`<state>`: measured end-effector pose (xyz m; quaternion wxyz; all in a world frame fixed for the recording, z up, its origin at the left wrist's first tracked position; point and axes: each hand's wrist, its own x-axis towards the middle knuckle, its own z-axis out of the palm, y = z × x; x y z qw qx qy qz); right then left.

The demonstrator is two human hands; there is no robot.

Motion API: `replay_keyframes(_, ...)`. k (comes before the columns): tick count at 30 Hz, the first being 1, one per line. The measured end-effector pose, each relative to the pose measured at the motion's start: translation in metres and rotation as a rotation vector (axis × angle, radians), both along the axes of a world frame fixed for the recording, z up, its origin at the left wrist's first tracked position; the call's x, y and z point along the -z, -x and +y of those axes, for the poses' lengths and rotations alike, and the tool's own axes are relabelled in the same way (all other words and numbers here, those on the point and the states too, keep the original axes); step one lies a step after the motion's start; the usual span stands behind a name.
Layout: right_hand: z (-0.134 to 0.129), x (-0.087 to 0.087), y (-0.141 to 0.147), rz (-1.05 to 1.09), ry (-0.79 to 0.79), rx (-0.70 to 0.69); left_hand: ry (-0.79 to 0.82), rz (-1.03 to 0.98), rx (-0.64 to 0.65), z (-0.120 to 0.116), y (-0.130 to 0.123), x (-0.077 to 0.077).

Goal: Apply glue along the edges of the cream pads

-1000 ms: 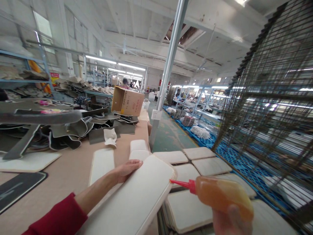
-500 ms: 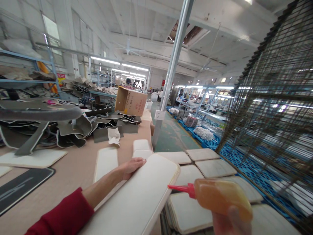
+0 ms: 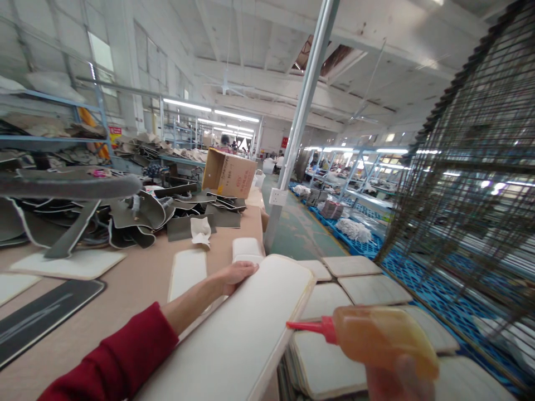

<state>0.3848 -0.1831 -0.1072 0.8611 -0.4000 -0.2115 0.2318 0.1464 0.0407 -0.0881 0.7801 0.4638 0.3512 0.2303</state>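
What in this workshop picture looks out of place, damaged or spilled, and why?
The dark brownish patch in the white ceiling looks possibly damaged, and the cardboard box lies on its side, open end facing sideways. No spill is visible where the bottle points at the white panel's edge.

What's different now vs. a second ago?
The bottle's red nozzle has moved along the right edge of the white panel, away from its far corner and toward the wearer. The view swung slightly left. Nothing taken up or let go: the left hand still holds the panel, the right hand the bottle.
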Motion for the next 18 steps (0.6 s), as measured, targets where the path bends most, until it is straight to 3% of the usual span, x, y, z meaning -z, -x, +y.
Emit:
replay_keyframes(7,-0.005,-0.008,0.014,-0.017,0.017,-0.022,-0.025,-0.001,0.026,0.006,-0.008,-0.002)
replay_keyframes(14,-0.009,0.005,0.004,-0.088,0.008,-0.08,-0.066,0.027,0.097,0.014,-0.015,-0.001)
replay_keyframes(18,-0.01,0.003,0.007,-0.132,-0.017,-0.089,-0.073,0.031,0.104,0.018,-0.021,0.0)
